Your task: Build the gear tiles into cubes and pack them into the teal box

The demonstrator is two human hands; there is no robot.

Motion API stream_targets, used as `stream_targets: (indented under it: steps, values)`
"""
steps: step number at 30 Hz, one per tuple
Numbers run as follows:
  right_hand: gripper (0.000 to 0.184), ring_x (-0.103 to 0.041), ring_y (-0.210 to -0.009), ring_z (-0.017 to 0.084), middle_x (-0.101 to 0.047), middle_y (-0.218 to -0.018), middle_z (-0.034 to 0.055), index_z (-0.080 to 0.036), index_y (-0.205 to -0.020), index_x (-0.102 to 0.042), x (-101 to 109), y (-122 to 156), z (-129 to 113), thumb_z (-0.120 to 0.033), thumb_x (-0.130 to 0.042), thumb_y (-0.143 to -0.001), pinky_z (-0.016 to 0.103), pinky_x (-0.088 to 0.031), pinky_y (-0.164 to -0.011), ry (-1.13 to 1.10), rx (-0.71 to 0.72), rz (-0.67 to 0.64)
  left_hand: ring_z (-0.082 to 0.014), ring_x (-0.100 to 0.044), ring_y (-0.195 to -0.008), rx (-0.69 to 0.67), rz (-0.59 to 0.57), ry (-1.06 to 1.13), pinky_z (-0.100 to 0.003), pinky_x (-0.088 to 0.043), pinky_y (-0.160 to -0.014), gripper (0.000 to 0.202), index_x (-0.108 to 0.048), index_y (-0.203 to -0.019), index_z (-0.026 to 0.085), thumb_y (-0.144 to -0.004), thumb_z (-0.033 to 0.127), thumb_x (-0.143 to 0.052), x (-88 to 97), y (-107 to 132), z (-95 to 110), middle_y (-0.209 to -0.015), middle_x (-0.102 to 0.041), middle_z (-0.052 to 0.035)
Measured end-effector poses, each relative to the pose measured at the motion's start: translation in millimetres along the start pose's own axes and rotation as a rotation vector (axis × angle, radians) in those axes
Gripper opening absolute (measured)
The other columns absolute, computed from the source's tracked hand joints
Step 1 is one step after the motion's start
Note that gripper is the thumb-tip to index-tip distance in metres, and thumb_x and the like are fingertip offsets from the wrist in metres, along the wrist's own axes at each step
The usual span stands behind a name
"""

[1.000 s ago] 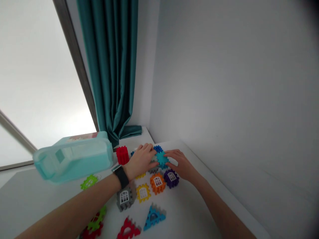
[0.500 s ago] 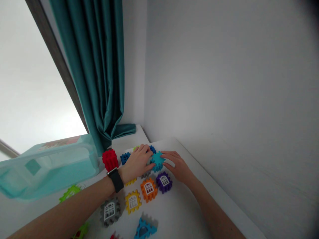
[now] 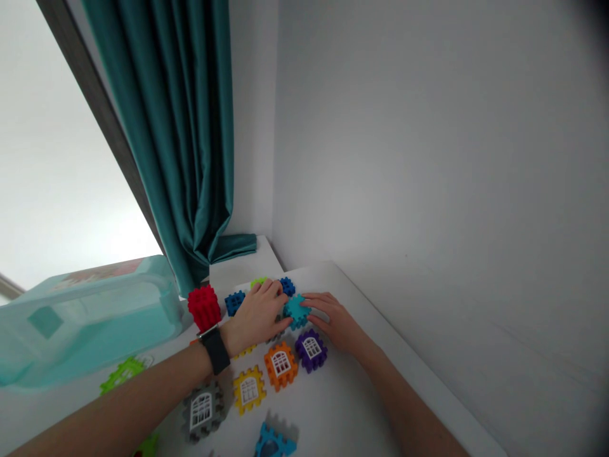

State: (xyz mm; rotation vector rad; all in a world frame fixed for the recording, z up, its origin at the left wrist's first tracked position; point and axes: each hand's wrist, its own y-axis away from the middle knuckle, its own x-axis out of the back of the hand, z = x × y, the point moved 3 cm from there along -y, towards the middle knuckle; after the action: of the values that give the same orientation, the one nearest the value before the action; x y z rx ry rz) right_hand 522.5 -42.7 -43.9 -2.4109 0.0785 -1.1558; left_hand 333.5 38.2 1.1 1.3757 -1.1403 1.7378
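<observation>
Both my hands meet on a teal interlocking block (image 3: 295, 310) near the far corner of the white table (image 3: 361, 393). My left hand (image 3: 257, 314), a black watch on its wrist, curls its fingers over the block's left side. My right hand (image 3: 333, 320) presses its fingertips against the block's right side. Just in front of them lie a purple window block (image 3: 311, 350), an orange one (image 3: 280, 365), a yellow one (image 3: 248, 389) and a grey one (image 3: 202, 411). A blue block (image 3: 287, 285) sits right behind my left hand's fingers.
A red cube (image 3: 204, 307) and another blue block (image 3: 235, 302) stand left of my hands. A pale turquoise plastic box (image 3: 85, 324) lies at the left. A green piece (image 3: 121, 373) and a blue triangle (image 3: 271, 443) lie nearer. Walls and a teal curtain (image 3: 181, 139) close the corner.
The camera has swung right and up, so everything shifted left and down in view. Both hands stay on the teal block with little change.
</observation>
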Motion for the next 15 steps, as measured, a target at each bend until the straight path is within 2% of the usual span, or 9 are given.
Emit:
stream_targets:
  steps: [4, 9, 15]
  values:
    - [0.027, -0.06, -0.119, 0.024, -0.066, -0.129, 0.0075, -0.027, -0.118, -0.068, -0.7, 0.3, 0.0, -0.023, -0.058, -0.093, 0.047, -0.046, -0.104, 0.024, -0.016, -0.012, -0.0315, -0.047, -0.115, -0.005, 0.005, -0.038, -0.049, -0.038, -0.096, 0.027, -0.064, -0.103, 0.021, -0.089, 0.043, -0.062, 3.2, -0.3, 1.0, -0.117, -0.056, -0.0105]
    - [0.027, -0.06, -0.118, 0.024, -0.066, -0.128, 0.0074, -0.027, -0.117, -0.069, -2.8, 1.2, 1.7, -0.023, -0.059, -0.093, 0.047, -0.047, -0.102, 0.059, -0.018, -0.022, -0.0332, -0.04, -0.127, -0.014, 0.035, -0.035, -0.053, -0.03, -0.105, 0.025, -0.066, -0.1, 0.022, -0.086, 0.042, -0.065, 2.7, -0.7, 1.0, -0.131, -0.052, -0.0116]
    - [0.027, -0.06, -0.118, 0.023, -0.067, -0.127, 0.0069, -0.027, -0.117, -0.069, -5.1, 1.2, 3.1, -0.022, -0.059, -0.092, 0.046, -0.047, -0.103, 0.059, -0.011, -0.033, -0.0326, -0.04, -0.129, -0.01, 0.025, -0.025, -0.053, -0.028, -0.109, 0.026, -0.066, -0.103, 0.022, -0.086, 0.042, -0.066, -0.3, -0.4, -0.4, -0.132, -0.052, -0.0113]
